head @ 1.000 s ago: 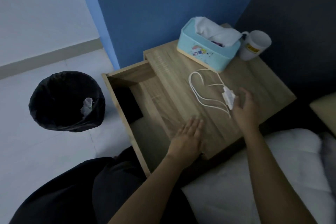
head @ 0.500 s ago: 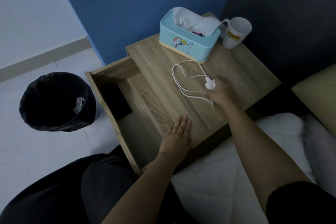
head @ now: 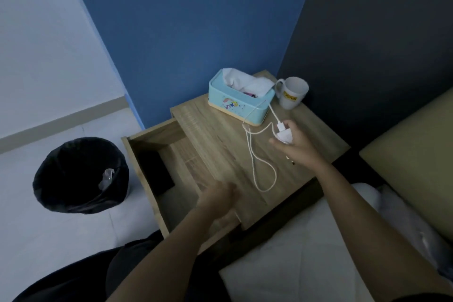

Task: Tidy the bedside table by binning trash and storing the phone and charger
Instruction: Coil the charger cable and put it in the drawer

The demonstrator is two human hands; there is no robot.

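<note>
My right hand [head: 297, 144] grips the white charger plug [head: 283, 133] and holds it just above the wooden bedside table [head: 215, 135]. Its white cable [head: 257, 167] trails down in loops over the tabletop. The drawer [head: 152, 140] stands pulled out to the left, and the dark phone [head: 153, 170] lies flat inside it. My left hand [head: 218, 200] is blurred at the table's front edge over the drawer, fingers loosely apart and holding nothing. A black bin [head: 81, 174] on the floor to the left has a piece of clear trash in it.
A light blue tissue box [head: 239, 103] and a white mug [head: 293, 95] stand at the back of the tabletop against the blue wall. White bedding [head: 318, 240] and a pillow [head: 416, 154] lie to the right. My dark-clad lap is at bottom left.
My right hand closed on the charger plug and lifted it off the tabletop, pulling the cable with it. My left hand slid from flat on the table toward the drawer.
</note>
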